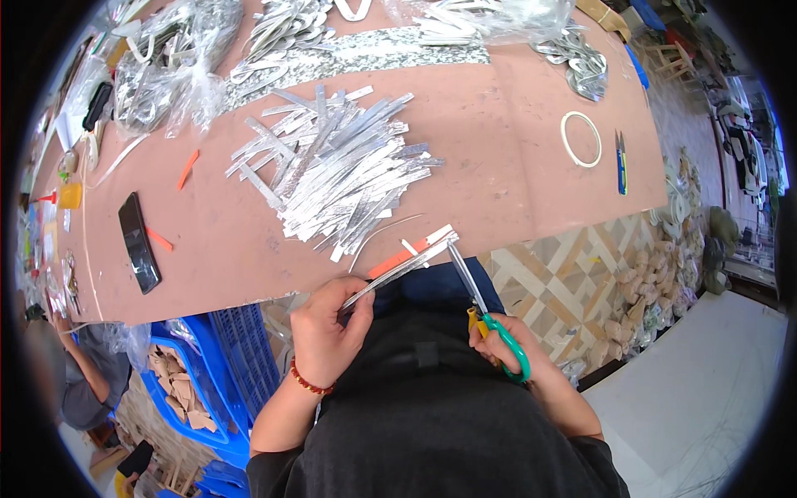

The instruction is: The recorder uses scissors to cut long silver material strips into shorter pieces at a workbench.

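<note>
My left hand (324, 336), with a red bead bracelet at the wrist, pinches a thin silver strip (400, 273) between thumb and fingers. The strip slants up to the right in front of the table's near edge. In my right hand (541, 358) are scissors (469, 278) with a green handle; a yellow part shows beside my fingers. The scissor tips touch or nearly touch the strip's far end; whether the blades have closed on it I cannot tell. An orange strip (387, 266) lies just behind the silver one. Beyond it is a pile of silver strips (344, 170).
A phone (139, 242) lies on the pinkish table (515, 183) at left. To the right are a white ring (580, 139) and blue-handled snips (621, 166). Plastic bags (178, 66) fill the back. A blue crate (187, 373) stands below left, near another person's arm (87, 373).
</note>
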The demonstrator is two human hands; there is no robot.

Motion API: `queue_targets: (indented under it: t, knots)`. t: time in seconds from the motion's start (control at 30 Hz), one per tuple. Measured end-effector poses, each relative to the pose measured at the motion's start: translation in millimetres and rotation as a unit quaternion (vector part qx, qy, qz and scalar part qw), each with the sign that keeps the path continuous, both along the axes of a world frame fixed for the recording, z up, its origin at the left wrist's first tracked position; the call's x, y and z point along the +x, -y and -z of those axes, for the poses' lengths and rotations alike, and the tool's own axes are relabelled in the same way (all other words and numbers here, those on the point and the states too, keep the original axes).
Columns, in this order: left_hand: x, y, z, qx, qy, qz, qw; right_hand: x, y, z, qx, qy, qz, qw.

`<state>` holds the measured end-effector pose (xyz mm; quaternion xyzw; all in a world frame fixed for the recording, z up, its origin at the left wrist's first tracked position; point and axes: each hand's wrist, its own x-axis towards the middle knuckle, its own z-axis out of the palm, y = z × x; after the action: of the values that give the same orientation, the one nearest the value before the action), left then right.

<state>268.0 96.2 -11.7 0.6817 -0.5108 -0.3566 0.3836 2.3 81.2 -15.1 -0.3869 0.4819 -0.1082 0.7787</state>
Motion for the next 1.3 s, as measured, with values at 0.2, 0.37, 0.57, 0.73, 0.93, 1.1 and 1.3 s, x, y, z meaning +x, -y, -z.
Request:
queue_targets:
  t: [0.2,0.37,0.57,0.73,0.93,1.1,1.3]
  knots:
    - [-2,1,4,-0.018,0.015,0.002,1.0,-2,0,-1,0.016,-0.013,0.006,1.0]
    - [-3,-1,9,-0.036,0.036,-0.005,0.999,-1,2,-3,0.009,0.009,0.008,1.0]
    - [-4,-1,9,-0.035,0.042,-0.006,0.998,1,2,-4,0.01,0.008,0.016,1.0]
    - [-7,0,11,-0.047,0.065,-0.02,0.997,0,1,-2,0.01,0.012,0.019,1.0]
    - [0,-3,1,0.049,-0.349,-0.067,0.934,1,15,-16,-0.116,-0.01,-0.074,0.99]
    - [8,10,3,-0.02,-0.552,-0.126,0.824,44,36,-14,-0.256,-0.044,-0.229,0.938]
    - [7,14,-8,-0.058,-0.43,-0.17,0.885,79,49,-10,-0.267,-0.019,-0.258,0.928]
